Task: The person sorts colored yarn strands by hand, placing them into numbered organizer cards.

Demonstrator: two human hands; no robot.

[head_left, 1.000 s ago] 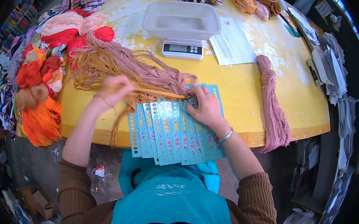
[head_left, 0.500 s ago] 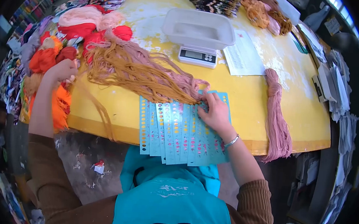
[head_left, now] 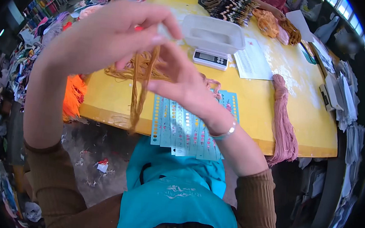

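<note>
My left hand (head_left: pixel 111 35) is raised high over the table's left side, thumb and fingers pinched together. From it hangs a looped strand of golden-brown thread (head_left: pixel 137 97). Beside this strand, my right hand (head_left: pixel 185 78) curves with thumb and fingers apart; whether it touches the thread cannot be made out. Below are overlapping turquoise cards with rows of round holes (head_left: pixel 189 134), projecting past the table's front edge. Some pink thread (head_left: pixel 212 85) lies at their top end. My hands partly hide the golden-brown and pink thread pile behind them.
A white digital scale (head_left: pixel 210 59) with a clear plastic tub (head_left: pixel 214 34) stands behind the cards, beside a printed sheet (head_left: pixel 253 61). A twisted pink skein (head_left: pixel 284 122) lies right. Orange thread (head_left: pixel 74 97) hangs left. Across the table, another person's hand (head_left: pixel 278 13) is near more skeins.
My left hand has swung up and right from the thread heap, carrying the golden-brown strand. My right hand has left the cards and risen leftward to the strand. The view has shifted slightly.
</note>
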